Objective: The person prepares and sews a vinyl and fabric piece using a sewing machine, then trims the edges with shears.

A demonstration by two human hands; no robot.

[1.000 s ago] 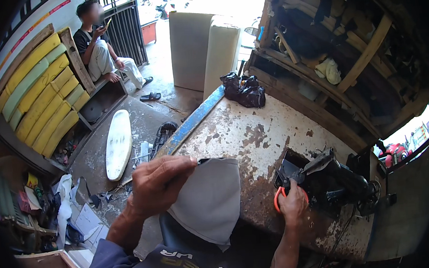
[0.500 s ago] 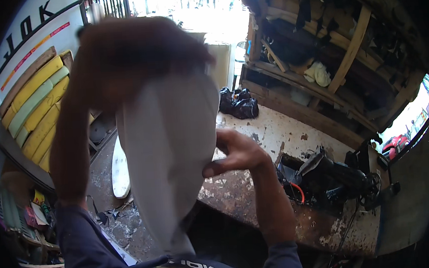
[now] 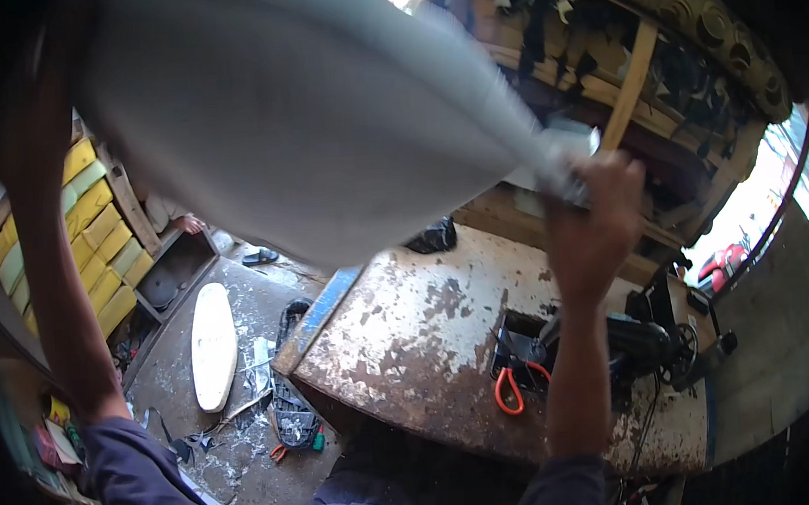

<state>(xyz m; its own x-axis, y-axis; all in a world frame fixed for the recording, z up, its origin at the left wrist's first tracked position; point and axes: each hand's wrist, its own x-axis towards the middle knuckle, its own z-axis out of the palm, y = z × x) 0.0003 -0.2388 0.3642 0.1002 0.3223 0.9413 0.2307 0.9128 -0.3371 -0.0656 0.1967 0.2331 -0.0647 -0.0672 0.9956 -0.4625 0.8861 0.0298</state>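
Observation:
A pale grey sheet of soft material [image 3: 305,138], cloth or vinyl, hangs spread in the air between my two hands and fills the upper middle. My left hand [image 3: 31,136] is raised at the far left, dark and blurred, at the sheet's left end; its fingers are hard to make out. On the right, my right hand [image 3: 596,208] is closed round the sheet's bunched right corner, above the worn worktable [image 3: 410,335]. Orange-handled scissors [image 3: 508,391] lie on that table, left of my right forearm.
A black sewing machine [image 3: 632,340] stands at the table's right. On the floor lie a long white oval piece [image 3: 214,347], a black plastic frame [image 3: 296,416] and small orange-handled pliers [image 3: 278,453]. Yellow foam blocks [image 3: 98,234] are stacked left, beside another person's hand [image 3: 188,225].
My hands have moved apart, left hand to the left, right hand up and right. The sheet, hanging lengthwise before, is now spread wide and higher. My right hand has closed on its corner.

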